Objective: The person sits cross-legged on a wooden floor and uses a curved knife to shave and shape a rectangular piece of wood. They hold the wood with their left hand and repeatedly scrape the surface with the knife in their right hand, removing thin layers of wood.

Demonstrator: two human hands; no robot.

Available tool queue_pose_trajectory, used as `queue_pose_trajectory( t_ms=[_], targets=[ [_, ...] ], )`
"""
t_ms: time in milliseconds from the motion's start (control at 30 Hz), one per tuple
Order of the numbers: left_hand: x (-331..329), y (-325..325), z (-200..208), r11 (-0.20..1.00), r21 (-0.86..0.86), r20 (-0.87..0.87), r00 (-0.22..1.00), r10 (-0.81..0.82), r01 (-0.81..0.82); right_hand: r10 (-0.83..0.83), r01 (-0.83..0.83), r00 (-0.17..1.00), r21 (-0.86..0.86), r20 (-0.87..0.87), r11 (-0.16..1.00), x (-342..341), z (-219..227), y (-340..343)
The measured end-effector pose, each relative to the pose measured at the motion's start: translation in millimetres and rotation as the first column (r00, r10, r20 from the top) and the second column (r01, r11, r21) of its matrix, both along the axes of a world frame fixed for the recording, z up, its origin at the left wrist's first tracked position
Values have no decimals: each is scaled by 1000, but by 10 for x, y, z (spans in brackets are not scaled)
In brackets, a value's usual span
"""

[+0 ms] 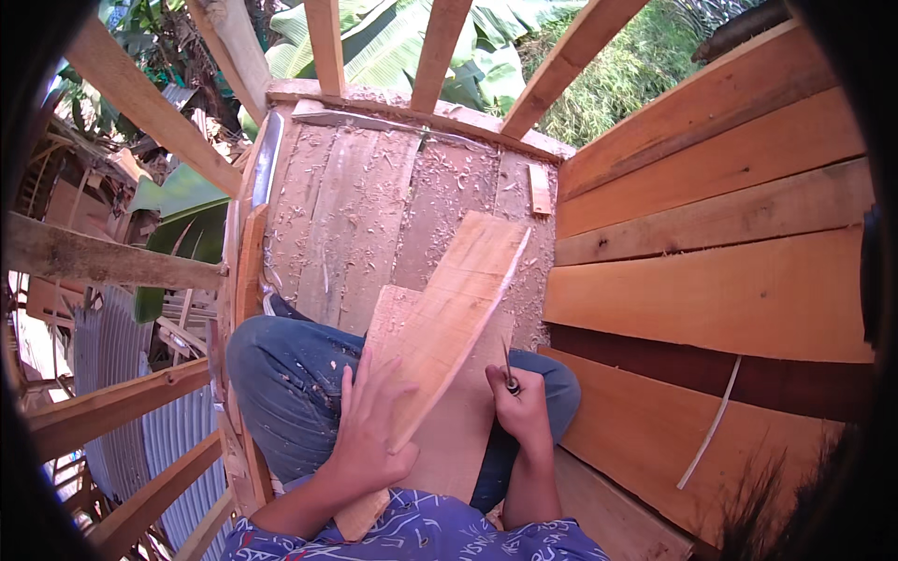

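A tapered wooden board [465, 297] lies slanted across my lap, its right edge pale and rough. My left hand [374, 411] rests on its lower end, fingers spread flat and thumb at the near corner. In my right hand [522, 404], closed in a fist, a knife [507, 353] with a thin blade points upward beside the board's right edge; its handle is mostly hidden. Beneath the tapered board lies a wider plank [456, 453]. Another wood end [363, 516] shows under my left wrist.
Shavings litter the plank floor [360, 201]. A small wood block [539, 190] lies near the right plank wall [702, 280]. At the left and far side stand open wooden slats [117, 254]. A pale strip [711, 421] hangs against the right wall.
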State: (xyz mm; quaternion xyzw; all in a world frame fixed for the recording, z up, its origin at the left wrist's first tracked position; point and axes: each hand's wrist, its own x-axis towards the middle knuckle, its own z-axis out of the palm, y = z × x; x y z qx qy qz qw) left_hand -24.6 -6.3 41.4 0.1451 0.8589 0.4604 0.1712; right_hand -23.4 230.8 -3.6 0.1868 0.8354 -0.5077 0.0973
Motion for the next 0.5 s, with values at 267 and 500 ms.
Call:
queue_pose_trajectory(
  t_ms=[267,500],
  targets=[
    [73,-77,4,984,169,69,996,48,-59,61,-61,998,6,-18,998,119,38,-146],
    [104,1,-5,993,105,67,997,39,-46,196,-166,975,252,-102,953,31,-32,-169]
  ],
)
